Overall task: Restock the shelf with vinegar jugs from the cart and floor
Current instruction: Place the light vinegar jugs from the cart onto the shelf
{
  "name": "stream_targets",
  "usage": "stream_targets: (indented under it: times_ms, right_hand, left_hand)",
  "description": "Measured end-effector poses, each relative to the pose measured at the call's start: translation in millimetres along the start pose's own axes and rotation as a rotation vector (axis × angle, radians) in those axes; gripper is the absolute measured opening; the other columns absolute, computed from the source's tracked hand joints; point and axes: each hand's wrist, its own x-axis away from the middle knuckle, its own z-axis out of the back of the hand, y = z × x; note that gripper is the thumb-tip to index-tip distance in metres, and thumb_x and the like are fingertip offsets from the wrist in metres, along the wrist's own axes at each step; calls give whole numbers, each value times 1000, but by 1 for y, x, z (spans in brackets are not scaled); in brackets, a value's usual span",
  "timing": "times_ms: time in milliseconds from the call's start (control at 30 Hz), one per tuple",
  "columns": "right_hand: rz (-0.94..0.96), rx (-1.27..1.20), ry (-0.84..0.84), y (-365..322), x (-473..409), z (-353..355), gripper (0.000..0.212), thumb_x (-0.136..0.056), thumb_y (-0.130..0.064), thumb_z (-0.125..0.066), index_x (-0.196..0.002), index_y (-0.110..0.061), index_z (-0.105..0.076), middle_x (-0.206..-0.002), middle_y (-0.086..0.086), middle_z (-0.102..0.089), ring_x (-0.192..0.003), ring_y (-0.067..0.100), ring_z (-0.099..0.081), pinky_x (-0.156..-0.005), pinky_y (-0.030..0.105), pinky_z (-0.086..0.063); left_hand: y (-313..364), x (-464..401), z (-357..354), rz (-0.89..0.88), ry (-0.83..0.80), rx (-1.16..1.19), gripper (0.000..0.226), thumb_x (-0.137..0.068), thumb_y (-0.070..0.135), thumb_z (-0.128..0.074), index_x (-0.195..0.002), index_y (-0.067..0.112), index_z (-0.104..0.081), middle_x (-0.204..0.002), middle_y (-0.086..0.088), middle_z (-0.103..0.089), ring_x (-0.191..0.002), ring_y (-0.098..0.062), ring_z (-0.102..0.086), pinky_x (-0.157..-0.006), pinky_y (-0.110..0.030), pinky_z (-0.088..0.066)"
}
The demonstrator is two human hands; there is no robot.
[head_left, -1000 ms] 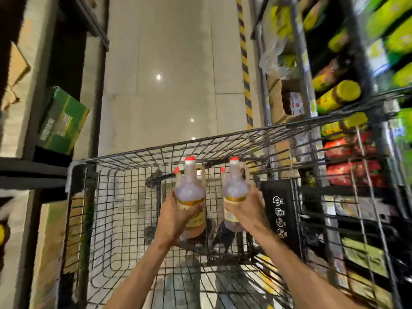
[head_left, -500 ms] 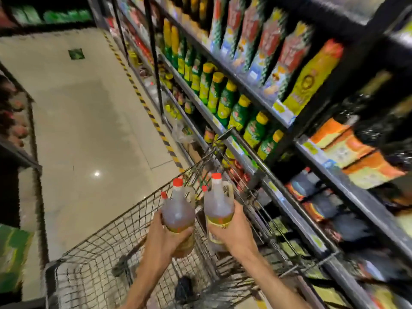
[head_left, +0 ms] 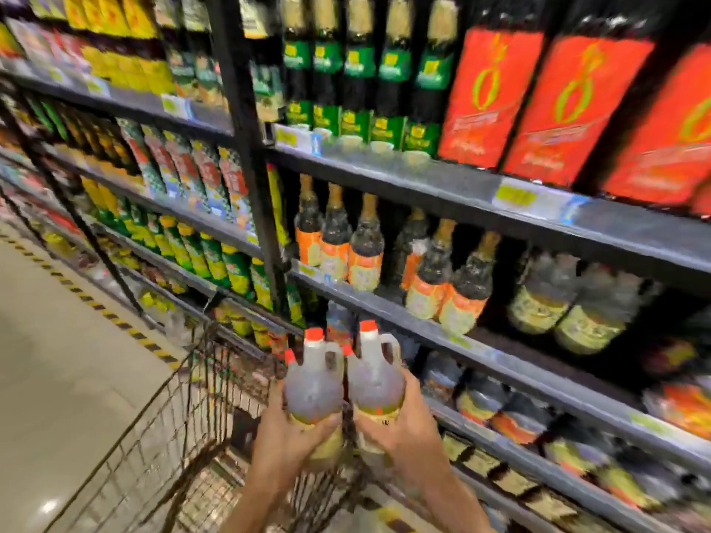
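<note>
- L hand (head_left: 286,436): lower centre of frame, fingers wrapped round lower body of left vinegar jug (head_left: 313,394), thumb across label. Firm grip.
- R hand (head_left: 404,432): just right of L hand, fingers curled round lower body of right vinegar jug (head_left: 375,382). Firm grip.
- Both jugs upright, side by side, touching or nearly so; can't tell which. Red caps, loop handles near the necks, brown liquid, yellowish label at base. Held above the near end of the cart, in front of the lower shelves.
- Smaller red caps visible just beside each jug neck (head_left: 289,356); what they belong to not discernible.
- Wire shopping cart (head_left: 184,409): lower left to centre, below the hands. Contents blurred.
- Shelf unit (head_left: 442,178): fills right and top of frame, black uprights, grey shelf edges w/ price tags.
- Top right: red boxes (head_left: 488,94); left of them, dark bottles w/ green labels (head_left: 358,67).
- Mid shelf, centre: dark bottles w/ orange labels (head_left: 365,244); to the right, larger dark jugs w/ yellow-green labels (head_left: 542,294).
- Lower right shelves: dark bottles, blurred, labels unreadable.
- Left bay: pouches and green-yellow bottles (head_left: 215,259) in rows.
- Floor (head_left: 57,359): pale tiles, left of frame, yellow-black hazard strip along shelf base.
</note>
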Motion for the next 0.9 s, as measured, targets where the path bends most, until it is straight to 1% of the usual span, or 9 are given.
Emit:
stream_targets:
  times_ms: [100,167,233,300,333,500,667,800,900]
  right_hand:
    - [-38,-37,44,17,14,57,78,-69,-47,-91,-126,-54,-39,-124,-23,-59,-117,5,-62,-98,34,-53]
    - [-20,-27,109,30,25,92,82,-66,-56,-90,-132,-51,-42,-124,-26,-61,-115,1,-63,-96,32,-54]
    - [-43,-27,165,39,36,127,67,-69,-47,-89,-125,-43,-52,-113,-26,-67,-103,-4,-65,-87,24,-54]
    - [-66,-1,203,49,43,159,51,-71,-47,-86,-113,-34,-59,-97,-17,-71,-85,4,-65,-71,23,-54]
    - [-75,10,226,55,46,173,56,-70,-55,-85,-114,-33,-58,-96,-14,-70,-84,7,-64,-69,25,-54]
    - [-86,-42,388,66,72,229,92,-58,-69,-86,-136,-43,-43,-125,-25,-60,-114,-1,-61,-93,34,-56]
    - [-107,-84,494,72,82,265,84,-64,-64,-84,-134,-47,-41,-126,-25,-60,-114,1,-62,-96,35,-56]
    - [-115,-141,557,66,84,282,77,-70,-54,-87,-129,-52,-38,-122,-29,-58,-108,-4,-62,-87,25,-54]
    - [-115,-181,588,66,76,292,79,-71,-49,-89,-134,-48,-40,-123,-25,-61,-104,-3,-65,-84,24,-55]
  left_hand:
    - [22,19,-46,-36,-88,-9,75,-60,27,-98,-115,37,-49,-106,18,-62,-98,-6,-65,-74,-19,-50]
    - [36,31,-76,-57,-144,9,87,-49,51,-97,-122,37,-51,-113,15,-65,-106,-11,-65,-87,-34,-55]
    - [45,41,-106,-80,-198,27,94,-47,62,-91,-128,39,-50,-122,15,-65,-110,-9,-64,-94,-40,-54]
    - [59,52,-136,-105,-253,47,89,-58,57,-92,-133,40,-47,-125,18,-60,-111,-5,-60,-94,-36,-51]
    - [65,56,-151,-123,-270,59,84,-65,49,-92,-134,38,-45,-123,20,-59,-108,-2,-59,-92,-32,-49]
    - [99,65,-211,-173,-399,67,73,-73,38,-90,-132,39,-47,-119,25,-61,-95,17,-62,-72,-12,-51]
    - [135,52,-257,-236,-461,96,66,-75,42,-88,-131,37,-53,-115,23,-67,-92,16,-63,-71,-12,-51]
    - [168,27,-282,-273,-492,153,64,-76,40,-88,-130,30,-56,-115,11,-71,-98,-1,-70,-84,-33,-59]
    - [191,4,-294,-283,-463,165,55,-76,39,-88,-120,25,-59,-108,7,-73,-96,-9,-72,-80,-31,-58]
